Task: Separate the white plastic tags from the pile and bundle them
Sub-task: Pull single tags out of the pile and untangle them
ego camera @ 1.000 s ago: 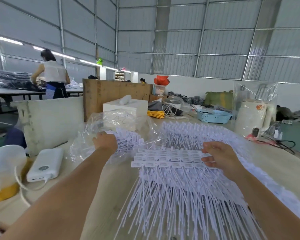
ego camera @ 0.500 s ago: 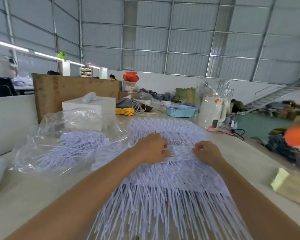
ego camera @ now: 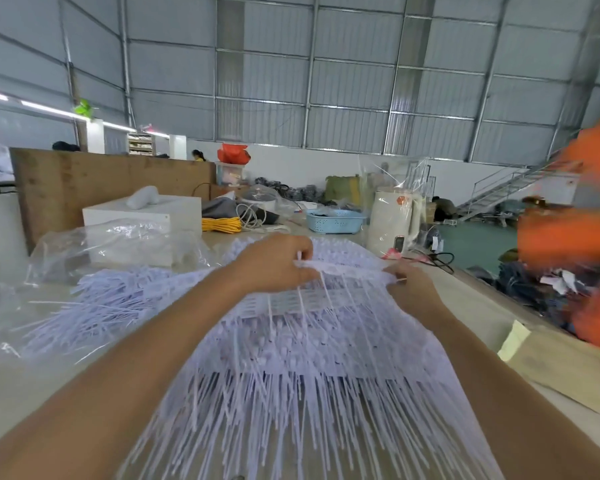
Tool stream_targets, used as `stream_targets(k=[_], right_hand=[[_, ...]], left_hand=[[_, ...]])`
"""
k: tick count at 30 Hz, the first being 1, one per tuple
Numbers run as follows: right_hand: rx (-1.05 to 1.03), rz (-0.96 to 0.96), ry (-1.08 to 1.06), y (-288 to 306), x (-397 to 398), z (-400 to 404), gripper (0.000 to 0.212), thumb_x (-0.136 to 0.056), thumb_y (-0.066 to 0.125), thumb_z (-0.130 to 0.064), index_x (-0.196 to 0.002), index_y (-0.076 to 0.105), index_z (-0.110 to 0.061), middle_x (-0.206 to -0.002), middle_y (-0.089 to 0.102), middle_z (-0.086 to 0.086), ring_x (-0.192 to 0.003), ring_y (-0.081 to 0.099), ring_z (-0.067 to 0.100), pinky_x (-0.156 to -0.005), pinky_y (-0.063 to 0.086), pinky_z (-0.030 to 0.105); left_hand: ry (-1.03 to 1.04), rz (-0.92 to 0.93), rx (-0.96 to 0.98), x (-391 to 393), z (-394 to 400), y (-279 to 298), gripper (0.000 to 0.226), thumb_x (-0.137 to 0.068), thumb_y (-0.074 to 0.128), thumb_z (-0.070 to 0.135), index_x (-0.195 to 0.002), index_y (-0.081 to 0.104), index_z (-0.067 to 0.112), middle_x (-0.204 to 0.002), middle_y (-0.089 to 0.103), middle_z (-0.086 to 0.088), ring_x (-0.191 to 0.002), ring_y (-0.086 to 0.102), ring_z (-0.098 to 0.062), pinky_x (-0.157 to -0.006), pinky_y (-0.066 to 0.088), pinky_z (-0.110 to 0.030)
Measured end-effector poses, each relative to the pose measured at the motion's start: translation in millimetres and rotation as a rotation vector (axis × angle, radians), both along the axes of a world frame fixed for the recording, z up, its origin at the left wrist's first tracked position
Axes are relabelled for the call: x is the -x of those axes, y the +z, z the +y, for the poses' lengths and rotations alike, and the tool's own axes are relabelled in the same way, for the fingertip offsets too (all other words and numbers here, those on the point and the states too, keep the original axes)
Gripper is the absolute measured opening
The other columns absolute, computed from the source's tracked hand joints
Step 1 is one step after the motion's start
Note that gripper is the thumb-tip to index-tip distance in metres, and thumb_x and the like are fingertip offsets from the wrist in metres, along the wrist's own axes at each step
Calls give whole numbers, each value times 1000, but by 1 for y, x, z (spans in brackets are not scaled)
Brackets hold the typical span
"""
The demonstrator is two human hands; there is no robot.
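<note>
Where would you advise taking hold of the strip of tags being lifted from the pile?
Probably by its two ends, from either side, as the left hand and right hand do: the strip of tags is long and thin, with tails hanging below.

Factory hall: corrugated metal walls [ego camera: 343, 81], steel stairs [ego camera: 510, 188], cluttered worktable [ego camera: 25, 386].

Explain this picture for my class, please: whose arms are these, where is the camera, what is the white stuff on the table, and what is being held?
There is no machine here. A person wears a camera on the head, so you see their own arms reaching forward. The left hand and right hand each pinch one end of a strip of white plastic tags, lifting it off the big pile of tags spread over the table. To the left lies a clear plastic bag with more tags. Behind stand a blue basket and a white kettle.
</note>
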State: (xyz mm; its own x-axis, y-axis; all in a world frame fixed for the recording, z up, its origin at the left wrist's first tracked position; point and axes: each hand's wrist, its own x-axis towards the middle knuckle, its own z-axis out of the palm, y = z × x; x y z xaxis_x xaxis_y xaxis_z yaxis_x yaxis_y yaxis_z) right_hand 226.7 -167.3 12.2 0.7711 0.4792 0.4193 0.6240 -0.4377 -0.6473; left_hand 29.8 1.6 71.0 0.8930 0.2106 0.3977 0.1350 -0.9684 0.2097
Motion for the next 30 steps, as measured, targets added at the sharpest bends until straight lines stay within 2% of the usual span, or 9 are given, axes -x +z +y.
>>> stream_targets(k=[3, 6, 8, 10, 12, 14, 18, 22, 30], right_hand=[[-365, 518, 270, 19, 8, -8, 33, -82, 50, 17, -110, 62, 2, -86, 65, 15, -63, 65, 18, -53, 53, 23], [-325, 758, 479, 24, 19, -14, 22, -86, 51, 13, -100, 64, 4, -65, 66, 12, -52, 61, 16, -49, 52, 22], [-172, 682, 472, 17, 26, -12, 11, -88, 57, 6, -92, 66, 4, -62, 65, 9, -52, 60, 13, -54, 52, 21], [-94, 585, 416, 7, 33, -5, 10, -89, 57, 3, -85, 66, 1, -61, 62, 8, -50, 59, 10, -54, 52, 19], [-121, 562, 413, 1, 40, 2, 13, -89, 57, 4, -80, 65, -1, -62, 60, 10, -50, 58, 10, -54, 52, 19], [-194, 578, 447, -4, 45, 7, 15, -89, 56, 6, -78, 64, -1, -62, 58, 10, -49, 59, 9, -54, 52, 19], [-271, 580, 458, -9, 46, 7, 14, -90, 54, 5, -81, 63, -2, -61, 58, 10, -48, 59, 8, -53, 52, 18], [-270, 593, 475, -20, 45, 5, 10, -91, 53, 5, -90, 63, 3, -61, 59, 9, -50, 60, 8, -54, 52, 18], [-240, 411, 504, -23, 53, 4, 17, -92, 53, 4, -76, 59, 0, -61, 56, 12, -46, 55, 9, -47, 44, 16]], left_hand=[[-13, 101, 12, 12, 10, 21, 22, -83, 68, 41, -87, 56, 23, -81, 48, 15, -76, 52, -10, -63, 37, -26], [61, 332, -7, 13, 23, 23, 20, -83, 69, 40, -87, 58, 23, -85, 52, 9, -76, 51, -11, -65, 40, -27], [103, 491, 10, 7, 24, 12, 25, -85, 66, 42, -93, 64, 18, -96, 60, 4, -83, 56, -12, -72, 45, -27], [60, 440, 128, -7, 15, -3, 39, -89, 60, 43, -92, 67, 5, -92, 63, -4, -83, 56, -21, -74, 44, -31], [10, 279, 184, -23, -3, -18, 46, -94, 50, 44, -76, 56, 3, -69, 48, -7, -69, 46, -22, -61, 34, -31], [-16, 214, 222, -39, -21, -30, 47, -98, 44, 43, -66, 46, 9, -62, 39, -5, -58, 39, -21, -54, 26, -29], [-49, 239, 463, -57, -35, -45, 46, -99, 46, 35, -60, 55, 12, -55, 57, 1, -33, 48, -1, -39, 37, -13], [11, 241, 571, -61, -37, -53, 43, -97, 50, 37, -67, 59, 8, -54, 58, 0, -36, 50, -8, -41, 40, -18], [81, 110, 634, -62, -38, -57, 38, -94, 55, 31, -62, 57, 12, -59, 54, -1, -50, 50, -12, -39, 38, -14]])
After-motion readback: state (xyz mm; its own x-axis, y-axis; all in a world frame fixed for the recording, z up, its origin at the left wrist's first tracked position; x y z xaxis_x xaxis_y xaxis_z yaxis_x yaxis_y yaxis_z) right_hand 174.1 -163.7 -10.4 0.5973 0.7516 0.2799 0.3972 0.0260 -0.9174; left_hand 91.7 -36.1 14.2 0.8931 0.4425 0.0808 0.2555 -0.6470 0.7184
